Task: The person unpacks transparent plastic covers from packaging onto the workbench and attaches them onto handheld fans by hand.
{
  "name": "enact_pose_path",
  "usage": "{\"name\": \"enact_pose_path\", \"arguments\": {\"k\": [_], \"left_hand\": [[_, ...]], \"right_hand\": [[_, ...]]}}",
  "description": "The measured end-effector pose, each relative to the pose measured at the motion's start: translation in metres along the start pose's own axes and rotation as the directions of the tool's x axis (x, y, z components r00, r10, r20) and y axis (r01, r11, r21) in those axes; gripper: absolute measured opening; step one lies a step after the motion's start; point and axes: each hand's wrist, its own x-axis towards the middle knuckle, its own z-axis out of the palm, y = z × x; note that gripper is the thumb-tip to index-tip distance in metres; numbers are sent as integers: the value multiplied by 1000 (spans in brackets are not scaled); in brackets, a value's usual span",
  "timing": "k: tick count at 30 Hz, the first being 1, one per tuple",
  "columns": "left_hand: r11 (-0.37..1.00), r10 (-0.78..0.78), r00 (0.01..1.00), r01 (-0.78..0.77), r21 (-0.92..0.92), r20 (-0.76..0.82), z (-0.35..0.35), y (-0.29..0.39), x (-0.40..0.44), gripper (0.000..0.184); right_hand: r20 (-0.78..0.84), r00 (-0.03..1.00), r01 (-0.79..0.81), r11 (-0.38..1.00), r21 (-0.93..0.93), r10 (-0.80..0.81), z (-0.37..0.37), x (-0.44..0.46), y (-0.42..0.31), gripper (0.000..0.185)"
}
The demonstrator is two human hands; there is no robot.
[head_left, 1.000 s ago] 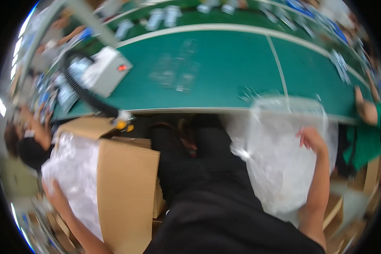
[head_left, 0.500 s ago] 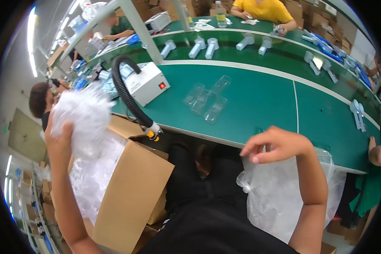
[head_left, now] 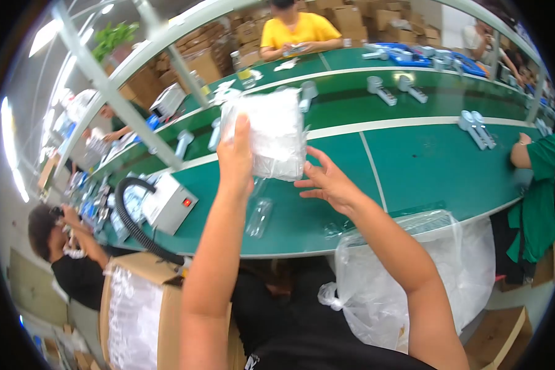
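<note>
My left hand (head_left: pixel 235 154) grips a bundle of clear plastic pieces wrapped in film (head_left: pixel 271 132), held up above the green bench. The thumb lies across its near face. At the bundle's lower right edge is my right hand (head_left: pixel 330 182), fingers spread; whether the fingertips touch the film I cannot tell. Behind and below the bundle, a clear plastic tray (head_left: pixel 259 219) rests on the bench, with others partly hidden. On my left stands an open cardboard box (head_left: pixel 169 324) filled with clear plastic packs (head_left: pixel 132 320).
A white machine (head_left: pixel 169 203) with a black hose (head_left: pixel 126 213) sits on the bench at left. A large clear bag (head_left: pixel 413 277) hangs at the right edge. Pale blue devices (head_left: pixel 476 129) lie along the line. Other people sit opposite and at both sides.
My left hand has lifted the bundle from over the box to above the bench in front of me. My right hand has moved up beside it. The view has shifted right.
</note>
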Motion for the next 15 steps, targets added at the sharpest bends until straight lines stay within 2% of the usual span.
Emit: {"name": "enact_pose_path", "arguments": {"k": [1,3,5,7,8,9,10,11,13,14,15], "left_hand": [[995,-79,997,78,-64,-14,2,-25,3,56],[953,-233,971,216,-213,-54,2,-64,1,63],[928,-295,950,261,-265,-99,2,-80,-1,58],[902,-342,937,306,-305,-72,-3,-94,-7,62],[898,-357,931,322,-301,-70,-8,-102,-11,62],[879,-360,931,314,-359,-67,-15,-108,-12,66],[857,-358,931,300,-418,-66,-19,-107,-12,69],[857,-364,929,306,-415,-66,-24,-106,-16,69],[709,-444,891,414,-571,94,-32,-99,-23,74],[702,-515,853,478,-529,87,-33,-98,-24,76],[721,-487,869,453,-525,81,-35,-102,-23,76]], "right_hand": [[-34,999,14,1000,-12,-14,-19,9,9,77],[60,997,58,997,-49,-55,-52,22,25,77],[11,999,35,997,-75,-34,-61,22,26,71],[-112,993,-25,897,-442,-27,-64,21,30,62],[-122,992,-39,900,-433,-16,-63,17,32,62],[-122,985,8,735,-678,-123,-62,14,30,55],[-86,970,40,499,-866,-226,-60,15,27,48],[-90,971,35,503,-864,-222,-62,20,31,48],[-123,958,70,628,-775,-258,-65,31,38,34],[-121,958,71,628,-775,-258,-65,34,36,34],[-115,945,89,581,-809,-305,-66,39,30,29]]}}
